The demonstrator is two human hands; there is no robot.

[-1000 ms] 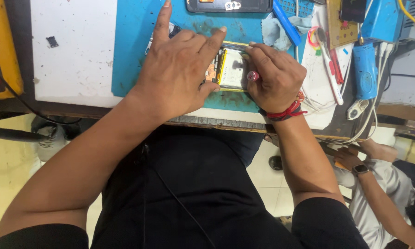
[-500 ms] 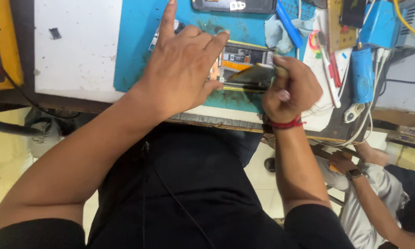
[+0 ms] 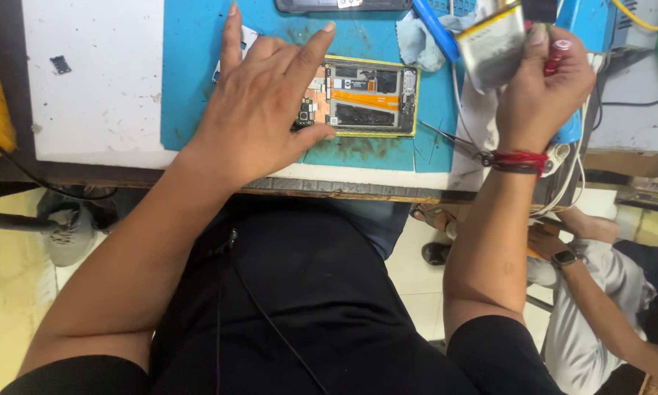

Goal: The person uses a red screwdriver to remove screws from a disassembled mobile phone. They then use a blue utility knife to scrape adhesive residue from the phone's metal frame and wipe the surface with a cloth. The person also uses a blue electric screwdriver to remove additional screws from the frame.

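An opened phone (image 3: 369, 97) with a yellow frame lies on a blue work mat (image 3: 197, 66), its circuit boards and an orange flex strip exposed. My left hand (image 3: 259, 106) rests flat on the phone's left end, fingers spread, pinning it to the mat. My right hand (image 3: 545, 84) is raised above the bench's right side and grips a flat silver battery (image 3: 492, 45) together with a thin red-handled tool (image 3: 556, 55).
A white board (image 3: 95, 88) covers the bench left of the mat. Another dark phone (image 3: 344, 6) lies at the mat's far edge, with a blue cloth (image 3: 419, 40) and tweezers (image 3: 450, 139) nearby. Another person's arm with a wristwatch (image 3: 563, 257) is at lower right.
My right hand has lifted the silver battery out of the phone and carried it up and to the right. The phone's inside now shows. My left hand stayed on the phone.
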